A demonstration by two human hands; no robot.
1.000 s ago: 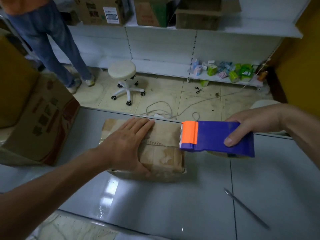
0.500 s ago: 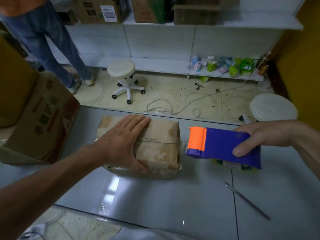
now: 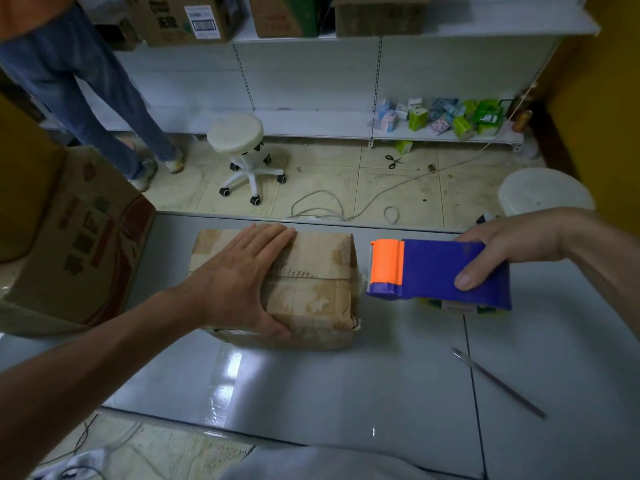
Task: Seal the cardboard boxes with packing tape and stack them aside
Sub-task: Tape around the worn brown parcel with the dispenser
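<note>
Flanking the box [image 3: 311, 271]: carton [image 3: 69, 237], rod [image 3: 498, 382]

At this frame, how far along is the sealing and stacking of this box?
Done: tape with a serrated cut end lies across the top of the small box. In hand: the left hand presses it flat; the right hand holds the tape dispenser just off its right edge. Left: stacking it aside; it sits on the table.

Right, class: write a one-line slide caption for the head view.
Left hand flat on a cardboard box; right hand grips a tape dispenser beside it.
</note>
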